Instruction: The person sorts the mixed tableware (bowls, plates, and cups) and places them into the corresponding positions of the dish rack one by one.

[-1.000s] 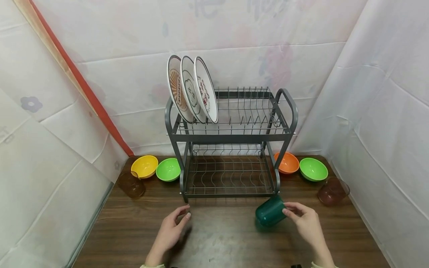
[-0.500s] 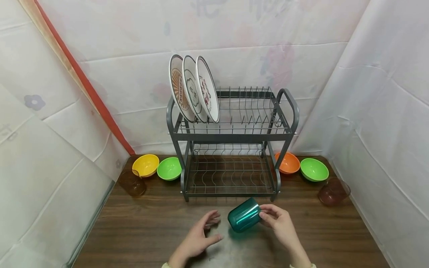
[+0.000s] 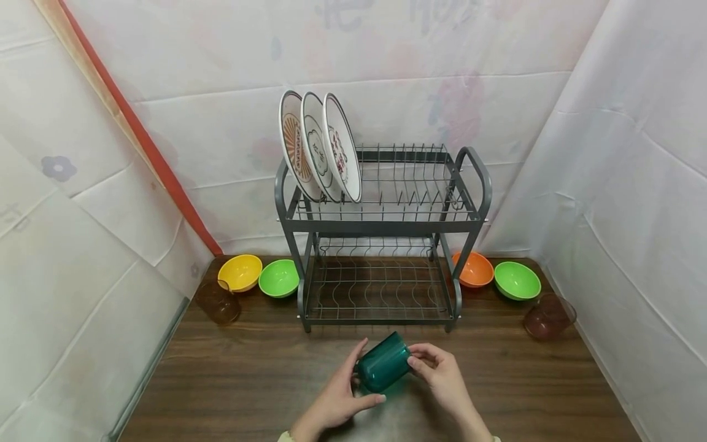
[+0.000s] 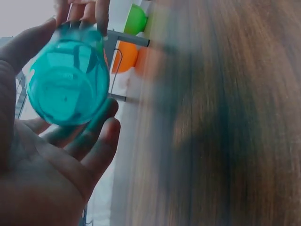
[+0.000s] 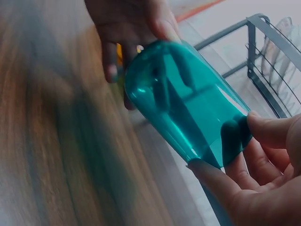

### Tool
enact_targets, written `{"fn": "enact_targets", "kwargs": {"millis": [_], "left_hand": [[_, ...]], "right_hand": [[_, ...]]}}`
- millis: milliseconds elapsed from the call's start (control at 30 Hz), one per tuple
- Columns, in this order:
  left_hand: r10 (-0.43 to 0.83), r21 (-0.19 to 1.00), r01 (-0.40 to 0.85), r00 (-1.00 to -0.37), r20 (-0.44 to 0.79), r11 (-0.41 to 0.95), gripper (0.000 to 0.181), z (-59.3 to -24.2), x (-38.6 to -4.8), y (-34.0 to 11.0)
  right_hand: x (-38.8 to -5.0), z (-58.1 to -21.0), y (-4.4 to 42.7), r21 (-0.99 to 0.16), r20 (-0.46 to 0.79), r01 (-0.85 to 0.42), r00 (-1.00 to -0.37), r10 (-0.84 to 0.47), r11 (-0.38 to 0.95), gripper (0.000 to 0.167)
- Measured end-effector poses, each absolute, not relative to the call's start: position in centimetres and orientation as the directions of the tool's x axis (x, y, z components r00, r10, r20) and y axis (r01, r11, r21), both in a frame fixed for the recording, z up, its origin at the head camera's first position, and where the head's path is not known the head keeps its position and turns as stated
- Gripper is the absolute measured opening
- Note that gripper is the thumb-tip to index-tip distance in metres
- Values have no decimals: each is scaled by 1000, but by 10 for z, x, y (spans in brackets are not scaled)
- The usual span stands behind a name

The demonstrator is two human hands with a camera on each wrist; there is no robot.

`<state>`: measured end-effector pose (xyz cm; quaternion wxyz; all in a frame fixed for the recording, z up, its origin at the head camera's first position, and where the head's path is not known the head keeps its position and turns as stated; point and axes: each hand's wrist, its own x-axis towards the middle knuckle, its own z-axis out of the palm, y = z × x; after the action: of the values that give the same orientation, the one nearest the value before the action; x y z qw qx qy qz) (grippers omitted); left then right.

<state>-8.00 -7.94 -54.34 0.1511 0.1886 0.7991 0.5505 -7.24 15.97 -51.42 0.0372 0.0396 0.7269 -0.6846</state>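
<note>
A translucent teal cup (image 3: 383, 362) is held tilted above the table, in front of the rack, its rounded base toward the lower left. At its rim my right hand (image 3: 442, 374) pinches the wall between thumb and fingers; the right wrist view shows the thumb and fingers (image 5: 254, 165) on the rim. My left hand (image 3: 342, 393) is spread around the base end, thumb apart below and fingers along the far side. Through the left wrist view the cup's base (image 4: 68, 87) faces the left palm (image 4: 47, 160); whether those fingers touch it is hard to tell.
Behind the hands stands a two-tier dish rack (image 3: 381, 228) with three plates (image 3: 342, 147) upright at its upper left. Yellow (image 3: 240, 273) and green bowls (image 3: 278, 278) and a brown glass (image 3: 219, 304) sit left; an orange bowl (image 3: 476, 270), green bowl (image 3: 517, 280) and reddish glass (image 3: 549, 316) right.
My right hand has carried the teal cup leftward to the middle of the table. My left hand has moved right and spread around the cup's base end.
</note>
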Motion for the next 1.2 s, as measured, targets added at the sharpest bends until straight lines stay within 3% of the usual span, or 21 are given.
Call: {"fn": "enact_targets", "kwargs": {"millis": [233, 533, 933, 1100, 1200], "left_hand": [[436, 916, 131, -898, -52, 379, 93, -544, -79, -79], [394, 947, 37, -914, -97, 318, 81, -539, -81, -81], [335, 930, 135, -942, 14, 342, 74, -533, -87, -87], [310, 910, 196, -947, 80, 365, 73, -526, -87, -88], [297, 902, 218, -949, 107, 373, 73, -521, -88, -88]], "right_hand": [[-72, -516, 151, -993, -97, 96, -995, -9, 68, 19], [-73, -518, 149, -993, -103, 103, -995, 11, 65, 19], [-73, -522, 146, -997, -74, 74, -997, -3, -6, 49], [-71, -523, 143, -999, -48, 48, -999, -7, -12, 49], [-70, -524, 142, -998, -23, 24, -1000, 9, 58, 45]]}}
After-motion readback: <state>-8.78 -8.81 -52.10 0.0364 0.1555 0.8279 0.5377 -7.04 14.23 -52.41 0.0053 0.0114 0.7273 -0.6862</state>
